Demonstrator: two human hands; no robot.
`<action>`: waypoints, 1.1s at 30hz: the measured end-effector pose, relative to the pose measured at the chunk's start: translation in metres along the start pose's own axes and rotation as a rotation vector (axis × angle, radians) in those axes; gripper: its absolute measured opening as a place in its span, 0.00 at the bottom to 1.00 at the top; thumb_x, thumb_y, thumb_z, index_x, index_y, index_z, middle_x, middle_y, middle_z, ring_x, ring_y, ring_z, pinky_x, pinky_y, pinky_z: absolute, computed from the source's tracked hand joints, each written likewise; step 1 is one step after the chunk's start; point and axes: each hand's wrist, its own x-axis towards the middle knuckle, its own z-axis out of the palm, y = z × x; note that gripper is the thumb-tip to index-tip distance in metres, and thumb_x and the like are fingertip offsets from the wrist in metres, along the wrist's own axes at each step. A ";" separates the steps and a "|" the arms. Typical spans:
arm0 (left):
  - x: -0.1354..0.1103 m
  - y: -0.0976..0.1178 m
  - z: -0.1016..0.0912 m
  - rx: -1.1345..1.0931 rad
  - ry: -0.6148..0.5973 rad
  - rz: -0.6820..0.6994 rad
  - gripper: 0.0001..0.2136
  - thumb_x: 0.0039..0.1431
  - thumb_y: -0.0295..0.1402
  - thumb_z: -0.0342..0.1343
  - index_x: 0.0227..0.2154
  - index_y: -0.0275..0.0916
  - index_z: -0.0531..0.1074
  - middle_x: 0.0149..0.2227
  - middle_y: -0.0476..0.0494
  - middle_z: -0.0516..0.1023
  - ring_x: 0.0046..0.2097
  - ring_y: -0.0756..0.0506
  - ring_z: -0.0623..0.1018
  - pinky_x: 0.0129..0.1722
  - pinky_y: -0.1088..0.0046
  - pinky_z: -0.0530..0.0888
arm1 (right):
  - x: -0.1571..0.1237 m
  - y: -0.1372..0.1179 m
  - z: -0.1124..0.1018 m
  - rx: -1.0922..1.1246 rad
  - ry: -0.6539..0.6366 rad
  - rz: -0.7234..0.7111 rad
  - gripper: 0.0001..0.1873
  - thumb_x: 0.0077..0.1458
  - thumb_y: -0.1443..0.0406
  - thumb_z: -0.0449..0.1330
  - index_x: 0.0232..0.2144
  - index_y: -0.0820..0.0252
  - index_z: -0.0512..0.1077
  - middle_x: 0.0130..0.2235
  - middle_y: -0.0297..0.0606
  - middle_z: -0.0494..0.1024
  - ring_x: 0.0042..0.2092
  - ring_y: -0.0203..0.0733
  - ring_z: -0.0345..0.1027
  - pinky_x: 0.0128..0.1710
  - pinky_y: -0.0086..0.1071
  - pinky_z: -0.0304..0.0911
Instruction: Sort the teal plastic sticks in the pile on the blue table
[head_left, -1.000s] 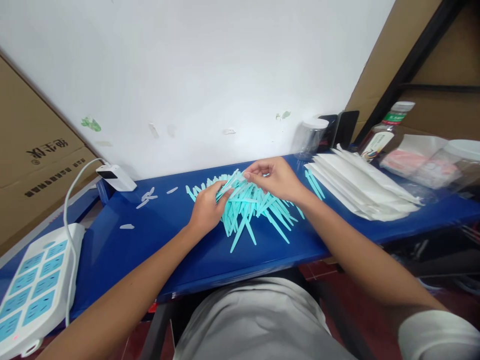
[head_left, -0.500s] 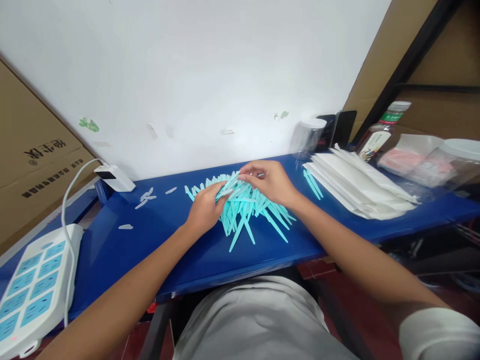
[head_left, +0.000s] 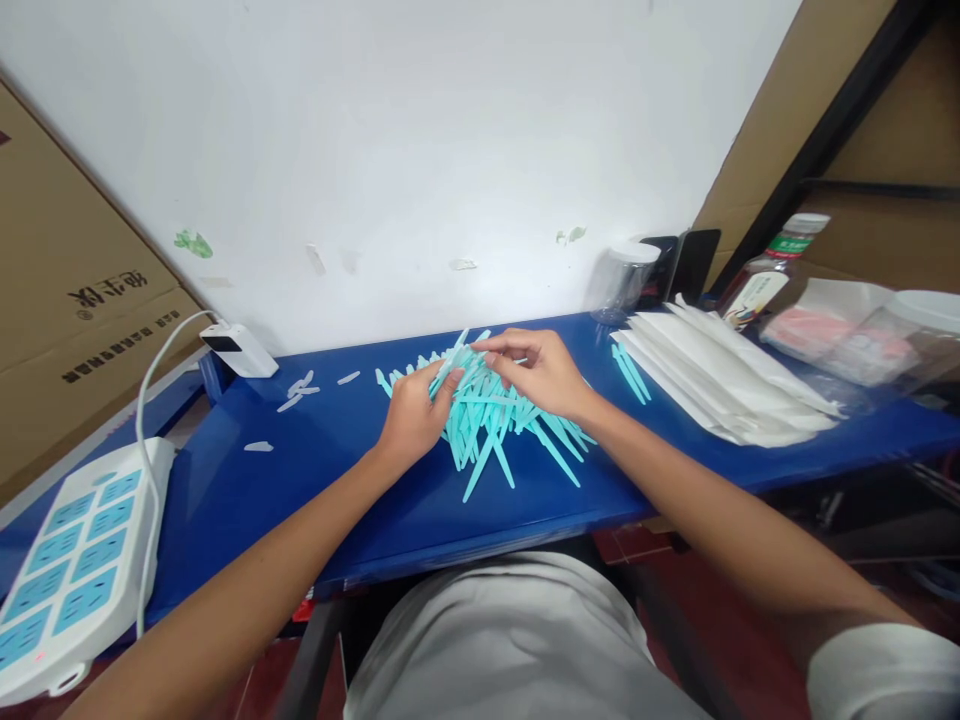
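My left hand (head_left: 415,408) is closed around several slim turquoise plastic sticks (head_left: 452,362), its thumb pressed over them and their ends pointing up and away. Close by on the right, my right hand (head_left: 541,368) has its thumb and index finger drawn together at the tips of these sticks. It seems to pinch one, though the fingers partly cover the spot. Under both hands spreads a loose pile of the same turquoise sticks (head_left: 491,440), lying in many directions on the blue table (head_left: 360,530).
Small translucent strips (head_left: 259,446) lie at the left, near a white plugged-in device (head_left: 251,352) and a power strip (head_left: 71,565). On the right are a few separate turquoise sticks (head_left: 631,375), white sleeves (head_left: 731,385), a clear jar (head_left: 626,285) and a bottle (head_left: 772,265).
The sticks in my left hand now stand up more and fan out. My right hand's fingers have straightened a little. The whole view has shifted slightly.
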 end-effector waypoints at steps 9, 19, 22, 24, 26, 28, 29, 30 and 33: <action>-0.001 -0.001 0.000 -0.040 -0.027 -0.034 0.18 0.74 0.46 0.50 0.44 0.39 0.80 0.27 0.47 0.80 0.30 0.43 0.79 0.36 0.69 0.72 | 0.000 0.000 -0.002 0.023 -0.059 0.060 0.18 0.56 0.66 0.60 0.45 0.62 0.84 0.21 0.28 0.67 0.22 0.32 0.57 0.24 0.30 0.56; 0.002 0.007 0.002 -0.112 -0.037 -0.150 0.24 0.73 0.51 0.48 0.31 0.39 0.77 0.25 0.47 0.79 0.26 0.45 0.75 0.30 0.70 0.70 | 0.004 -0.004 -0.010 -0.052 0.127 -0.037 0.14 0.61 0.62 0.60 0.45 0.57 0.82 0.24 0.28 0.62 0.25 0.35 0.54 0.27 0.32 0.54; 0.000 0.005 0.003 -0.226 -0.072 -0.225 0.28 0.72 0.55 0.46 0.27 0.39 0.76 0.22 0.47 0.76 0.22 0.47 0.71 0.25 0.70 0.67 | 0.006 0.001 -0.013 -0.030 0.219 -0.042 0.13 0.63 0.57 0.62 0.46 0.56 0.76 0.25 0.28 0.62 0.26 0.36 0.56 0.28 0.32 0.58; -0.001 0.001 0.003 -0.308 -0.084 -0.263 0.30 0.72 0.57 0.45 0.25 0.39 0.75 0.18 0.48 0.70 0.20 0.48 0.68 0.23 0.71 0.65 | 0.006 0.005 -0.012 -0.012 0.120 0.009 0.18 0.62 0.52 0.64 0.46 0.57 0.73 0.26 0.28 0.66 0.26 0.36 0.60 0.28 0.31 0.59; -0.001 -0.003 0.004 -0.382 -0.090 -0.291 0.31 0.71 0.58 0.45 0.24 0.39 0.74 0.16 0.50 0.66 0.19 0.49 0.67 0.21 0.72 0.64 | 0.005 0.010 -0.010 -0.010 -0.052 0.060 0.22 0.59 0.49 0.67 0.46 0.57 0.71 0.27 0.28 0.69 0.27 0.36 0.64 0.28 0.31 0.60; 0.000 -0.004 0.005 -0.434 -0.093 -0.310 0.30 0.71 0.59 0.46 0.24 0.39 0.73 0.15 0.51 0.65 0.18 0.49 0.66 0.20 0.73 0.63 | 0.004 0.012 -0.006 -0.007 -0.176 0.088 0.23 0.55 0.48 0.71 0.41 0.57 0.70 0.28 0.28 0.71 0.28 0.36 0.66 0.28 0.30 0.62; 0.000 -0.003 0.005 -0.451 -0.099 -0.315 0.30 0.70 0.59 0.46 0.24 0.39 0.73 0.15 0.51 0.65 0.18 0.50 0.66 0.20 0.73 0.63 | 0.003 0.013 -0.004 0.011 -0.201 0.097 0.23 0.54 0.49 0.72 0.38 0.57 0.69 0.27 0.28 0.71 0.27 0.36 0.66 0.27 0.30 0.62; 0.000 -0.002 0.006 -0.467 -0.107 -0.322 0.30 0.70 0.60 0.47 0.24 0.39 0.73 0.15 0.51 0.64 0.18 0.50 0.65 0.20 0.73 0.63 | 0.003 0.013 -0.001 0.040 -0.210 0.111 0.23 0.53 0.48 0.72 0.35 0.57 0.68 0.26 0.27 0.70 0.26 0.35 0.66 0.25 0.30 0.62; -0.001 0.004 0.006 -0.523 -0.146 -0.361 0.31 0.68 0.62 0.47 0.25 0.39 0.72 0.15 0.52 0.63 0.17 0.51 0.63 0.18 0.74 0.61 | 0.002 0.012 0.003 0.142 -0.224 0.198 0.24 0.55 0.47 0.71 0.29 0.56 0.65 0.22 0.26 0.67 0.22 0.34 0.64 0.20 0.28 0.59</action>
